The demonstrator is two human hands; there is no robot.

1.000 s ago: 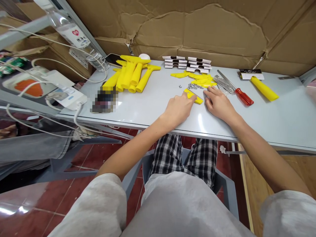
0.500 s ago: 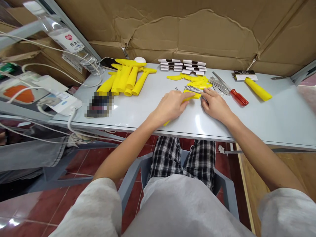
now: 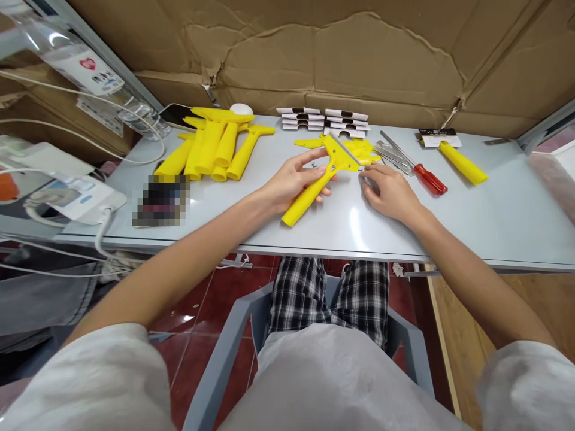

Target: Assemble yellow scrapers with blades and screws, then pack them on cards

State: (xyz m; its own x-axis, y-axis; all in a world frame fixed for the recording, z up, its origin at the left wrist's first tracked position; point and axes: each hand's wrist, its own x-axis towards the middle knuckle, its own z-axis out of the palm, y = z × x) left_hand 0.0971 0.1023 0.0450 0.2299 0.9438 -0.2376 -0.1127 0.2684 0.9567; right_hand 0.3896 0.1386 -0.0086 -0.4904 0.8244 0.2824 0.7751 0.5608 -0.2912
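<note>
So my left hand (image 3: pixel 291 179) has its fingers wrapped round a yellow scraper (image 3: pixel 317 182), gripping the handle about halfway up, with the wide head tilted up and away from me and the butt end pointing back toward the near edge of the desk (image 3: pixel 494 221). It's lifted a bit above the middle of the desk. My right hand (image 3: pixel 390 191) is lying palm down just right of the scraper head, fingers loosely curled; can't tell if they're pinching anything. Just past it there's a heap of loose yellow parts (image 3: pixel 359 148), and further right a red screwdriver (image 3: pixel 429 178). Far left is a pile of finished scrapers (image 3: pixel 215 143).
</note>
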